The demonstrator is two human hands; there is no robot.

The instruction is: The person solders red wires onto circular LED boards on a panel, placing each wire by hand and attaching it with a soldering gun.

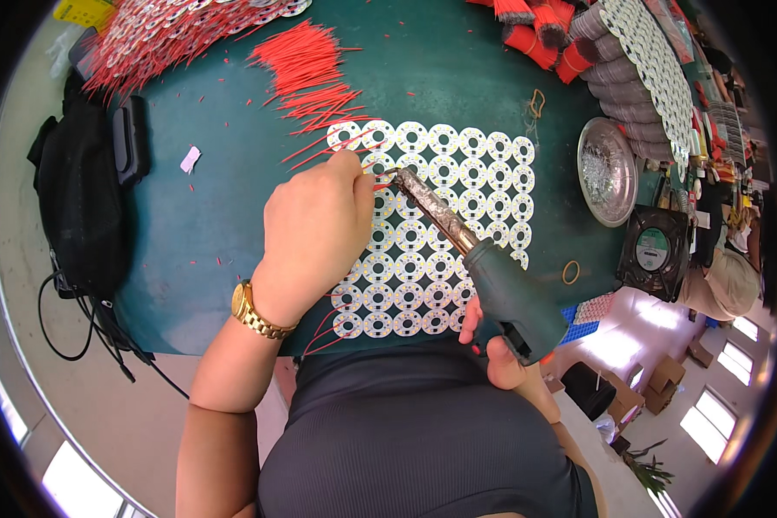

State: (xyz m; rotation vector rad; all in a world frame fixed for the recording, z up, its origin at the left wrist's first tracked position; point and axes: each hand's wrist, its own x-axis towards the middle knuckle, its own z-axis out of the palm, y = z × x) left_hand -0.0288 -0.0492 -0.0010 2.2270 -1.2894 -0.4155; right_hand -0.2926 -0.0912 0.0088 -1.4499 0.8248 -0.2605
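Note:
A sheet of round white LED boards [397, 298], joined in rows with a hole in each centre, lies on the green table in front of me. My left hand [315, 220], with a gold watch [249, 312] on its wrist, is closed over the sheet's left side. Its fingers pinch a red wire [382, 186], mostly hidden by the hand. My right hand [502, 364] grips a dark green soldering gun [511, 289] from below. The gun's long metal barrel points up and left, its tip at the boards beside my left fingertips. Red wires trail from the sheet's lower left corner.
Loose red wires [300, 65] are heaped beyond the sheet. Stacked wired boards [160, 39] fill the far left. A black bag [82, 198] lies at left. At right are a metal dish [594, 203], a small fan [653, 250], a rubber band [571, 273] and wire bundles [527, 47].

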